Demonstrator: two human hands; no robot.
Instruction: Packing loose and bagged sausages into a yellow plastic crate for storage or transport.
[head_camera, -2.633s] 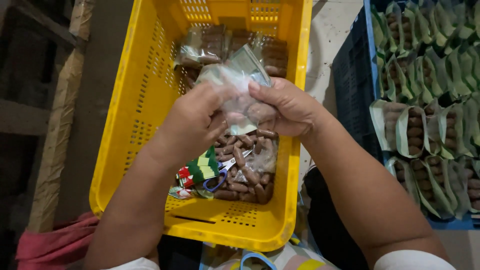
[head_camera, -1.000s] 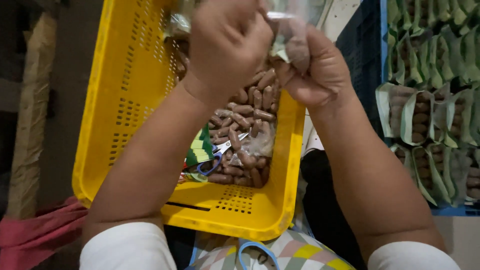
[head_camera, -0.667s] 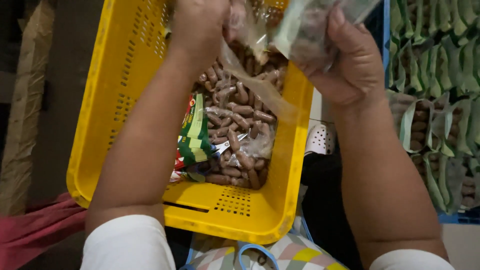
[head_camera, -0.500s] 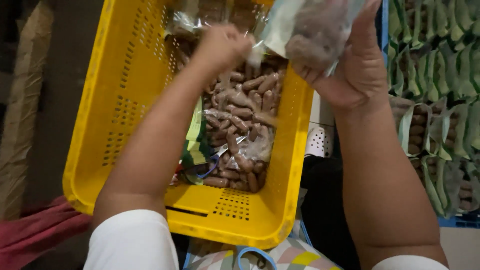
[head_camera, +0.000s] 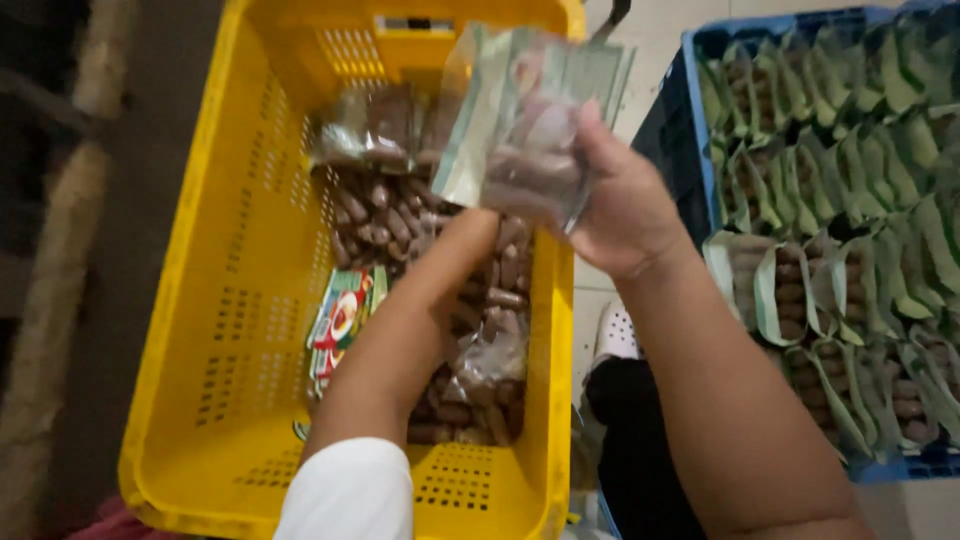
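Observation:
My right hand (head_camera: 628, 205) grips a small clear plastic bag (head_camera: 520, 130) with a green label, partly filled with brown oblong pieces, held up over the yellow crate (head_camera: 190, 250). My left hand (head_camera: 472, 238) reaches under that bag into the heap of loose brown pieces (head_camera: 395, 215) lying in an open clear bag inside the crate. The held bag hides its fingers. A stack of green and red paper labels (head_camera: 340, 320) lies in the crate just left of my left forearm.
A blue crate (head_camera: 700, 70) on the right holds several rows of filled bags with green labels (head_camera: 830, 200). Between the crates is pale floor, a white perforated shoe (head_camera: 618, 330) and dark cloth. A wooden beam (head_camera: 60, 300) runs along the left.
Both hands first held the small bag together. My left hand has let go and dropped into the crate's brown pieces, while my right hand keeps the bag raised.

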